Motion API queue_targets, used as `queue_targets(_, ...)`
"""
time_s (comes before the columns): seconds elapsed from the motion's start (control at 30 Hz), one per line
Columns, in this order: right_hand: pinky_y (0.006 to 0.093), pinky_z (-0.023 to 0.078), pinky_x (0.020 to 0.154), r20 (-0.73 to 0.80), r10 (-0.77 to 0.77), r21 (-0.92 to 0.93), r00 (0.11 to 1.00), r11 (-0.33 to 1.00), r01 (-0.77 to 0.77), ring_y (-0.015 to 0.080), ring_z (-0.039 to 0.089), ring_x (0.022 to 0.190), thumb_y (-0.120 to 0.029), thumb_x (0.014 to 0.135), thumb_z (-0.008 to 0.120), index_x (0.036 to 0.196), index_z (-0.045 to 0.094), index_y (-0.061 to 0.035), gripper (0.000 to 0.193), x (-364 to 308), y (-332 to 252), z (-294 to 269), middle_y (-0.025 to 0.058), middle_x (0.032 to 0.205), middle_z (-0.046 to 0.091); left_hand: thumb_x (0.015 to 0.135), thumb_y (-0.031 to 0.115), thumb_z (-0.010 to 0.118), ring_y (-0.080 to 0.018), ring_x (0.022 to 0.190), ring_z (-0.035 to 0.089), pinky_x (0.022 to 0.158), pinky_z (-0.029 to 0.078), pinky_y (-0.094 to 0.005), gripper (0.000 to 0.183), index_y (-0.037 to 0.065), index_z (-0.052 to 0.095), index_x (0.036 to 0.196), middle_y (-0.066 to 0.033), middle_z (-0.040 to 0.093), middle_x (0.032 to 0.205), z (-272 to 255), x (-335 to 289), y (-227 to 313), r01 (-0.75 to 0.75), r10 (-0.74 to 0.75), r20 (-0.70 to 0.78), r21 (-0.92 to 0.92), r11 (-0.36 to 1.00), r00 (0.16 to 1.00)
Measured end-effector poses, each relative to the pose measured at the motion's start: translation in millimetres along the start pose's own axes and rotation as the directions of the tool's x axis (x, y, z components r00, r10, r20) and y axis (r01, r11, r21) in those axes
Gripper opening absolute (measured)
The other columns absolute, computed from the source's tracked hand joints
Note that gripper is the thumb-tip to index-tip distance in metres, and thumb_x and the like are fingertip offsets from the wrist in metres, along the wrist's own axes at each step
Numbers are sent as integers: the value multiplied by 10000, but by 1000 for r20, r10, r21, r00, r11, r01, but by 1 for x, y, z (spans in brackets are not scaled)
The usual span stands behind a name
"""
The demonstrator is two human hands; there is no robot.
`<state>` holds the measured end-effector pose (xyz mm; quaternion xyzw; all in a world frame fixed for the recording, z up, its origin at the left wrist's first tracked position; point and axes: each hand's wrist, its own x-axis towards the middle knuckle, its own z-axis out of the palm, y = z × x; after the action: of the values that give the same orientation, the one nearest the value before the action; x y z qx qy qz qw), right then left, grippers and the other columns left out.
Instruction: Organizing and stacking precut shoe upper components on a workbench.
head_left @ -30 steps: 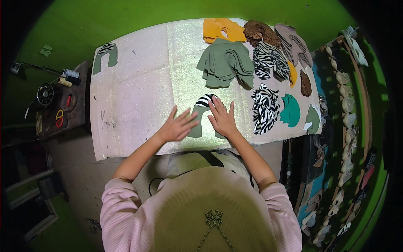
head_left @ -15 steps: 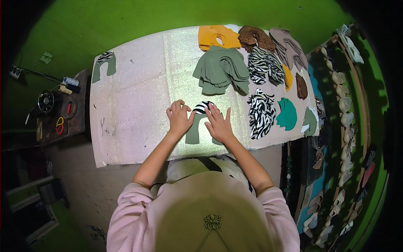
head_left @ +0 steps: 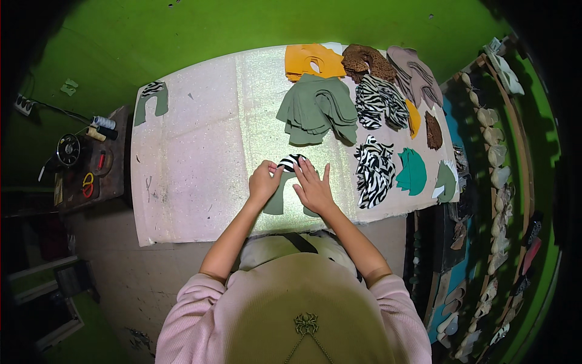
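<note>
In front of me on the table lies a U-shaped grey-green piece (head_left: pixel 274 200), with a small zebra-print piece (head_left: pixel 293 161) over its curved top. My left hand (head_left: pixel 264 184) has its fingers drawn together in a pinch at the left edge of the zebra-print piece. The exact fingertip contact is small and partly covered by the hand. Flat across the right side of both pieces rests my right hand (head_left: pixel 315 191), fingers stretched out and thumb apart. It hides part of the grey-green piece's right leg.
Stacks of grey-green (head_left: pixel 315 112), orange (head_left: pixel 306 59) and zebra-print pieces (head_left: pixel 374 173) lie beyond and to the right, with teal pieces (head_left: pixel 412 173) beside them. A joined pair (head_left: pixel 153 103) lies far left. A dark side table (head_left: pixel 112 158) holds thread spools (head_left: pixel 104 122) and scissors (head_left: pixel 88 185).
My left hand's fingers have gone from spread to pinched together at the zebra-print piece's edge. My right hand stays flat on the pieces. The whole view has shifted slightly.
</note>
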<state>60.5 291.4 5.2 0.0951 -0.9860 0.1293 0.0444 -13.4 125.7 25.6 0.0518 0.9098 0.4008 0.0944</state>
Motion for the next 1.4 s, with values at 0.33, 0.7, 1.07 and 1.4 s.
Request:
queue_targets(0.33,408,379,867,-221,436,351,872,870,-346,310,518,1018,-186,839,587,1189,516,-30,389,2,-10,-25,139,1119,545,788,266,700,-169,646,620,618,486,-299,240,35,655,835,-66,661,757,-6,6,-5,118,-104,83,-196,973,991)
queue_targets(0.7,320,446,662,37,538,713,842,576,-400,212,513,702,-50,824,620,1061,545,-16,251,28,-21,-20,107,803,519,804,183,716,-81,661,563,606,467,-214,211,-7,634,844,-37,622,737,-35,15,-38,90,-41,129,-398,913,991)
queue_targets(1.07,269,425,652,48,321,808,946,545,-226,139,472,684,-101,858,620,1100,547,-27,263,125,-117,-8,47,764,502,805,140,719,-71,666,578,596,468,-192,185,-9,628,865,-42,630,768,-148,26,-115,115,-156,-45,-485,867,987)
queue_targets(1.4,253,426,651,71,127,852,989,508,-126,114,469,679,-97,864,621,1106,540,-31,263,218,-222,37,20,743,500,801,148,721,-85,687,587,624,475,-202,190,0,626,874,-44,634,782,-262,37,-199,104,-216,-149,-539,836,965)
